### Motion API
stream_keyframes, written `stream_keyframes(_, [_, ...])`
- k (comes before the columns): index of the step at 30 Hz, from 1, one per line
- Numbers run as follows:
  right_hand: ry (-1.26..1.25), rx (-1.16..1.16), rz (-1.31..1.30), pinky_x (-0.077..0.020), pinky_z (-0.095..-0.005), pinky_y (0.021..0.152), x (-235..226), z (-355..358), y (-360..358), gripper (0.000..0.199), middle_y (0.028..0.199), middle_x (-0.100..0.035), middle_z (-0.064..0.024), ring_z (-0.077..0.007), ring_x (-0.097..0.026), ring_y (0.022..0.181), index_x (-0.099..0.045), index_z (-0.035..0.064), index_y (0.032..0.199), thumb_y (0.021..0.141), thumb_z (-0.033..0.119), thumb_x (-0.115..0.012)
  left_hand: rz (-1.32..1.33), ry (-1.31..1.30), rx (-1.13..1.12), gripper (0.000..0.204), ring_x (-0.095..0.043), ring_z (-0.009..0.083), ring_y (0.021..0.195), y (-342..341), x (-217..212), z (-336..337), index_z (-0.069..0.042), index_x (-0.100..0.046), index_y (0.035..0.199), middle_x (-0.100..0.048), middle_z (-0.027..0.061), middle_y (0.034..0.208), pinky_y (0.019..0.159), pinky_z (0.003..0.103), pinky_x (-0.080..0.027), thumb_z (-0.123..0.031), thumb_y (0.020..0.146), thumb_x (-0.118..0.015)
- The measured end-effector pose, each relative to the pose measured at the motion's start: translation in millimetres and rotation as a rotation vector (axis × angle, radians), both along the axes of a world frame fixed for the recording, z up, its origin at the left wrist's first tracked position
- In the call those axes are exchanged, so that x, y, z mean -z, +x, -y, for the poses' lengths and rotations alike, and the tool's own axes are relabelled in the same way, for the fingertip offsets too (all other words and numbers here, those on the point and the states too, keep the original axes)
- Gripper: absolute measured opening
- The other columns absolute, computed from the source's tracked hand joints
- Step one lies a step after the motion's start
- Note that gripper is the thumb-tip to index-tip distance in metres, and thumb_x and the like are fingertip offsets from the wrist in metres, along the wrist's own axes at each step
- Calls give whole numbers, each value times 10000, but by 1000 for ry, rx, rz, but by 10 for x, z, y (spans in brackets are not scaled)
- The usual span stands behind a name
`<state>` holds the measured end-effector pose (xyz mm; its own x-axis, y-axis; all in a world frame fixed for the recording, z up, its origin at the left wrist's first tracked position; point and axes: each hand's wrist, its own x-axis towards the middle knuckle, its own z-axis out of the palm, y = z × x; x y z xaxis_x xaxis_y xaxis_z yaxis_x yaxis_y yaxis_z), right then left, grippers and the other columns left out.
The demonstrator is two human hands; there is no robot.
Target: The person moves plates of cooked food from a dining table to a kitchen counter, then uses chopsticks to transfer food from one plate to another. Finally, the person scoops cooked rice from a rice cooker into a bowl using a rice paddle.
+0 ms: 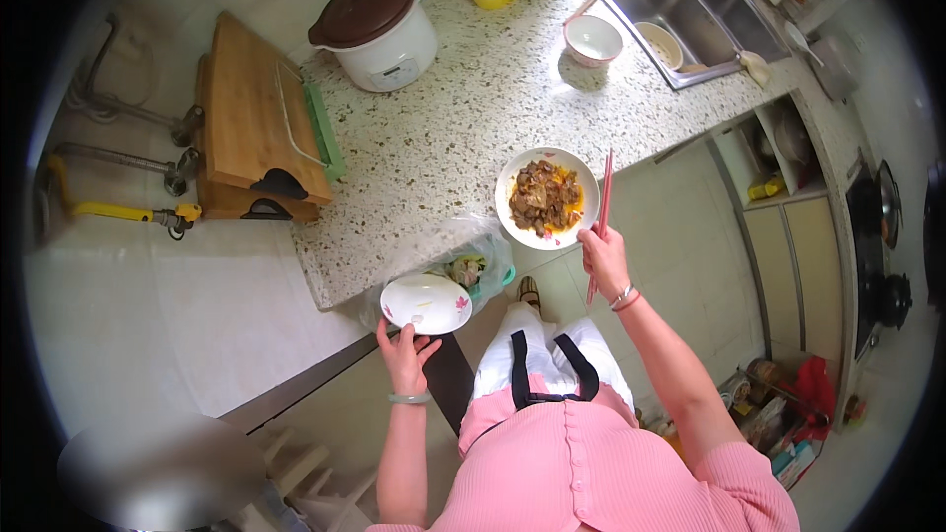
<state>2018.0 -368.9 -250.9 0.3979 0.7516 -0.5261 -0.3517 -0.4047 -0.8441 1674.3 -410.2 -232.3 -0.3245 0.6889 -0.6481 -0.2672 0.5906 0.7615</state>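
Holding chopsticks and a plate at the desk edge

Gripping a pair of red chopsticks (600, 220), the right hand (604, 258) is closed around their lower third. Long axis runs near vertical in the head view: tips point away from the body, up past the hand, butt ends stick out below the fist. Sticks lie just beside the right rim of the white food plate (549, 197), which sits up-left of that hand on the speckled desk (463, 128), close to its near edge.

Left hand (405, 356): fingers curled on the near rim of a white flowered plate (426, 303), held past the desk edge. Can't tell if anything is on it. Plastic bag (473, 261) just beyond it.

Risks, as I judge them:
- Flowered plate has one-hand rim grip only, no support under it; a tilt drops it to the floor.
- Food plate near the desk edge; a sideways nudge from the sticks could slide it off.
- Low grip on sticks means less tip control.

Further out: cooker with brown lid (376, 30), wooden board (258, 118), bowl (592, 38), sink (690, 15).
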Motion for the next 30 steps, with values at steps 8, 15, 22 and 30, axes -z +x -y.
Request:
stream_keyframes(8, [-57,-113,-102,-237,-234,357,300,-806,312,117,529,-372,76,-47,-310,388,-542,61,789,873,116,-602,115,17,-112,547,-651,223,903,148,32,251,-129,-312,1442,-564,112,1183,737,406,-597,-86,933,-506])
stream_keyframes(15, [-103,-263,-107,-225,-224,354,338,-1181,429,160,532,-368,79,-37,-294,394,-520,84,772,903,129,-602,63,5,-319,547,-652,213,946,465,-15,478,-152,-301,1459,-569,103,1214,754,378,-579,-66,948,-477])
stream_keyframes(22, [-126,-444,-63,-242,-209,352,410,-1369,722,170,557,-434,54,-38,-311,400,-557,64,822,926,182,-617,79,14,-452,557,-651,224,956,844,-51,602,-162,-309,1461,-570,103,1227,766,395,-574,-70,947,-503])
stream_keyframes(30, [-136,-455,61,-269,-194,348,220,-1275,802,243,658,-601,-23,-26,-358,402,-555,59,920,978,295,-545,47,14,-512,533,-659,223,942,1036,-50,650,-160,-332,1442,-574,81,1227,748,370,-580,-102,949,-528])
